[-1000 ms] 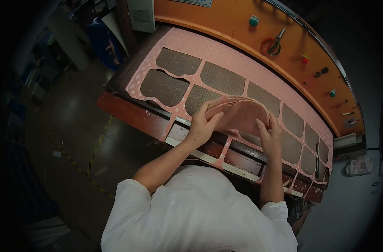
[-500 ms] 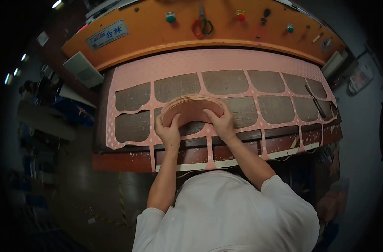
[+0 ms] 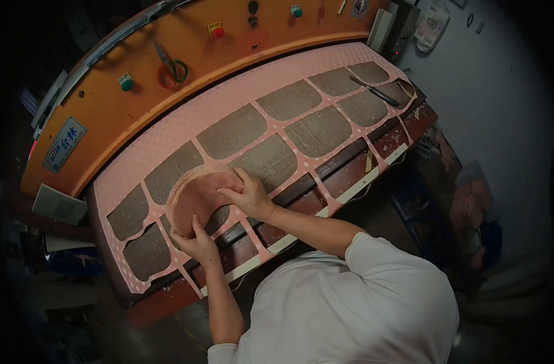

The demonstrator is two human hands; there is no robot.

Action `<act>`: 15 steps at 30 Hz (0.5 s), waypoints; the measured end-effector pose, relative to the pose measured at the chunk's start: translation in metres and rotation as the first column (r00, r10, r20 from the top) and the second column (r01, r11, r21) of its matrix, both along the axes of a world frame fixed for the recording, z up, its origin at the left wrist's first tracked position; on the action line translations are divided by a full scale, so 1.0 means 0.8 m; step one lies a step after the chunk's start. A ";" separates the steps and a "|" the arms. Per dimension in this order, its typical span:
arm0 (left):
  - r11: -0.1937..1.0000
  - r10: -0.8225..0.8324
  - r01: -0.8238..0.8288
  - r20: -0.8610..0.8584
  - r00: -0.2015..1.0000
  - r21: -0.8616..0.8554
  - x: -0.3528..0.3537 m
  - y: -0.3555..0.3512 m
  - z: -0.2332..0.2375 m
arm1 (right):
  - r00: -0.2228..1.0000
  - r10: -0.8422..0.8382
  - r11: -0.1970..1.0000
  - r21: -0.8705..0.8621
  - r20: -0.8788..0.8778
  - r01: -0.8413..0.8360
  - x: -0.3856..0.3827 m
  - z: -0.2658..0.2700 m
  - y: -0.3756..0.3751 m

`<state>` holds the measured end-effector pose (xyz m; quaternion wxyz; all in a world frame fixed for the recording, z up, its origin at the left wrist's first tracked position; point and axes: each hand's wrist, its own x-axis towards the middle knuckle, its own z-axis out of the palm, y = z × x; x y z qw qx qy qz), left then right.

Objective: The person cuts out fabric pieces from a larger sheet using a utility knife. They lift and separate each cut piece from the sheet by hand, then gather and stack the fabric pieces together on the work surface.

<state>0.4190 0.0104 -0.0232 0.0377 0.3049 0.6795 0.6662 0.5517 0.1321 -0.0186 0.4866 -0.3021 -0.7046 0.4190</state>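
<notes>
Both my hands grip a curved stack of pink cut fabric pieces (image 3: 195, 203), bent into an arch above the table. My left hand (image 3: 198, 244) is closed on its near left end, thumb on the inner face and fingers behind. At the right end, my right hand (image 3: 251, 195) clasps the stack the same way. Beneath lies a pink patterned fabric sheet (image 3: 168, 151) with rows of rounded cut-outs, through which a dark, scuffed board (image 3: 231, 130) shows. The stack hides part of the sheet.
An orange machine beam (image 3: 228, 57) runs along the far side, with red-and-green-handled scissors (image 3: 172, 73) and push buttons on it. A dark-handled tool (image 3: 377, 92) lies on the sheet's right end. Along the near edge runs a pale strip (image 3: 246, 267).
The view has turned, so the table and beam now slant up to the right. My hands and the stack sit farther left in view, the stack still bent between them.
</notes>
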 end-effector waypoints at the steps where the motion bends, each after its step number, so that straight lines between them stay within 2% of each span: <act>1: 0.998 0.021 -0.021 -0.005 1.000 0.066 0.011 0.000 0.012 | 1.000 -0.017 1.000 0.011 -0.027 0.017 0.002 0.004 -0.006; 4: 0.997 -0.001 -0.001 -0.036 0.999 -0.074 0.005 -0.012 0.006 | 0.998 0.001 1.000 -0.008 0.056 0.000 0.013 -0.005 -0.015; 6: 0.993 -0.062 0.069 0.075 0.995 -0.098 0.004 -0.019 0.013 | 0.998 0.020 1.000 0.021 0.053 -0.021 0.022 -0.008 -0.020; 8: 0.989 -0.096 0.089 -0.057 0.994 -0.118 -0.009 -0.024 -0.006 | 0.997 0.045 0.999 0.015 0.062 -0.046 0.025 -0.013 -0.021; 10: 0.990 -0.101 0.092 -0.079 0.992 -0.106 -0.011 -0.026 -0.014 | 0.995 0.053 0.998 -0.034 0.090 -0.050 0.025 -0.019 -0.020; 13: 0.993 -0.084 0.071 -0.139 0.987 -0.096 -0.013 -0.024 -0.028 | 0.994 -0.013 0.998 0.070 0.105 0.006 0.019 -0.022 -0.018; 15: 0.995 -0.083 0.072 -0.158 0.984 -0.073 -0.014 -0.021 -0.032 | 0.993 0.012 0.999 0.043 0.116 -0.017 0.017 -0.026 -0.016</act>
